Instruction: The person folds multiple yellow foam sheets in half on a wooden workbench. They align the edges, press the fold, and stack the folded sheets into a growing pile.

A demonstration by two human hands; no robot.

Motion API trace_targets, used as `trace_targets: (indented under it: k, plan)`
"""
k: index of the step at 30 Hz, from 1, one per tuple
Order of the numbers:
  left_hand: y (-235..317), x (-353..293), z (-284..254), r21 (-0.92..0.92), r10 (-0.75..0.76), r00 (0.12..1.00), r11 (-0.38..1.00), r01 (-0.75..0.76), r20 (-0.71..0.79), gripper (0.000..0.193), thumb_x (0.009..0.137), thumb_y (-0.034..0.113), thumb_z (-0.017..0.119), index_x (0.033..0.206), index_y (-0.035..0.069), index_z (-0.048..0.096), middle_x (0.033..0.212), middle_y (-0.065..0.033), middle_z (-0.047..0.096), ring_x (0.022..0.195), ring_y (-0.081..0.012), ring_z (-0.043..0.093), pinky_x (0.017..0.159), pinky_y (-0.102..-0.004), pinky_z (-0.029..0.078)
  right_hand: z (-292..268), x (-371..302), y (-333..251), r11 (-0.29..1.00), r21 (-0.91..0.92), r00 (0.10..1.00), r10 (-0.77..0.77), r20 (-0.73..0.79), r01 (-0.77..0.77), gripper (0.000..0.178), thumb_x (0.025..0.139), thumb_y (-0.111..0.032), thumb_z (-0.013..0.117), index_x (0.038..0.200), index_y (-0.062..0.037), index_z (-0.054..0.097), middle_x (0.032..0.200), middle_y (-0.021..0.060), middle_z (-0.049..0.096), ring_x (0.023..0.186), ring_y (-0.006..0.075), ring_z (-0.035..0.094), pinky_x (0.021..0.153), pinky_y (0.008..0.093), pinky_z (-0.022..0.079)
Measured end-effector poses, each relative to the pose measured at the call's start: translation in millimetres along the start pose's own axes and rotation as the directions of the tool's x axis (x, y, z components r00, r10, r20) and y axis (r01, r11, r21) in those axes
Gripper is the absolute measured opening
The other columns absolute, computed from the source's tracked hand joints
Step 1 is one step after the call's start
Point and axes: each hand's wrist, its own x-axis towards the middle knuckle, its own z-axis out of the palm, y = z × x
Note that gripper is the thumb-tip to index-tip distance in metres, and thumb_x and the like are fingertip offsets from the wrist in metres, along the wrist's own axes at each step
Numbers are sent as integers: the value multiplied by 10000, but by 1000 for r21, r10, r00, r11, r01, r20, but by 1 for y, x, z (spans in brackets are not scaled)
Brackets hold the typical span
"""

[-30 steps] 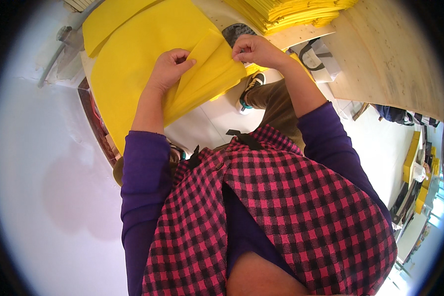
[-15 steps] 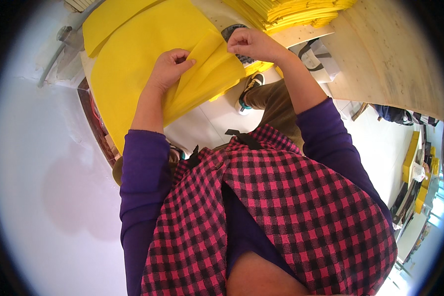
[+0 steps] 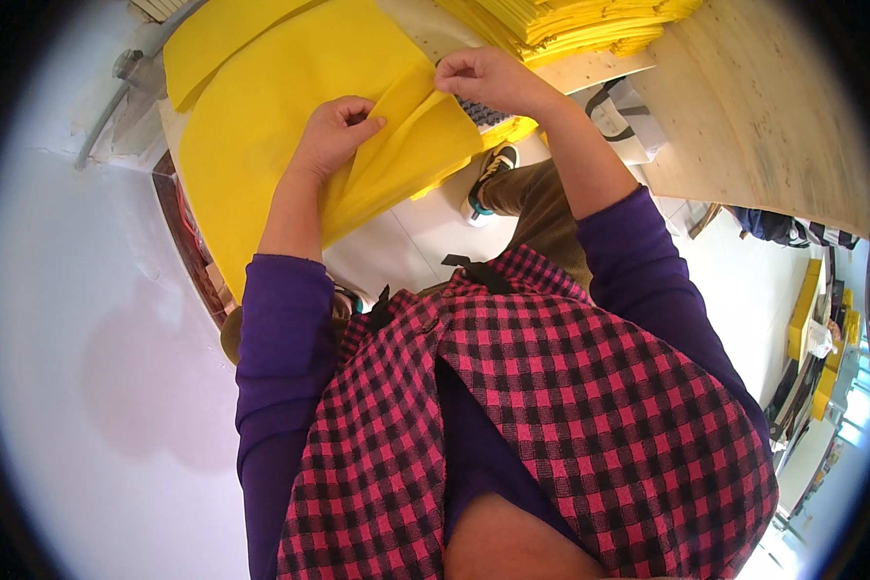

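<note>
Large yellow fabric sheets lie spread in front of me, the near edge hanging over the side. My left hand is closed, thumb and fingers pinching the raised fold of the top sheet. To its right, my right hand is closed in a pinch at the far right corner of that same fold. Its fingertips meet the fabric's edge there. The fabric between my two hands is lifted and creased.
A thick stack of folded yellow fabric sits at the far right on a wooden board. A wooden panel stands at right. A dark grey textured thing shows below my right hand. A white wall borders the left.
My right hand has shifted slightly left, bringing its pinched fingertips onto the corner of the fabric fold. My left hand has barely moved and keeps its pinch.
</note>
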Motion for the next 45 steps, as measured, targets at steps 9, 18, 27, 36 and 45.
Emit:
trace_targets:
  k: [9, 18, 27, 36, 45]
  plan:
    - [3, -1, 1, -3, 26, 1000, 1000, -26, 7, 171, 821, 145, 667, 898, -7, 664, 763, 3, 637, 678, -67, 555, 638, -225, 457, 8, 3, 0, 938, 340, 997, 61, 48, -73, 138, 883, -92, 612, 998, -19, 634, 844, 32, 652, 758, 99, 628, 688, 238, 525]
    - [6, -3, 1, 0, 9, 1000, 1000, -9, 3, 189, 818, 138, 667, 927, -16, 666, 800, -18, 657, 704, -82, 577, 662, -231, 468, 7, -2, 6, 895, 445, 992, -93, 85, 46, 226, 817, 15, 613, 1042, 0, 613, 970, 33, 643, 933, 116, 606, 815, 254, 514]
    - [6, -2, 0, 7, 6, 1000, 1000, -6, 3, 236, 813, 188, 699, 931, -14, 668, 811, -8, 648, 725, -83, 567, 683, -231, 458, 13, 10, -10, 953, 296, 998, 65, -16, -57, 117, 845, -49, 614, 947, 2, 642, 811, 32, 650, 718, 110, 633, 692, 236, 516]
    - [13, -8, 5, -20, 26, 1000, 999, -25, 2, 244, 813, 184, 710, 945, -16, 662, 821, -6, 636, 729, -89, 561, 689, -238, 455, 21, 25, -18, 996, 87, 983, 30, -180, -14, 211, 814, -190, 665, 923, -10, 660, 764, 77, 662, 666, 120, 636, 623, 285, 508]
    - [4, -5, 0, 24, 9, 999, 1000, -8, -44, 181, 816, 113, 661, 930, -27, 655, 810, -7, 627, 714, -86, 548, 661, -230, 438, 1, -14, 38, 979, 29, 929, 199, -312, -200, 215, 800, -242, 711, 863, -41, 667, 753, 40, 645, 668, 118, 589, 623, 276, 482]
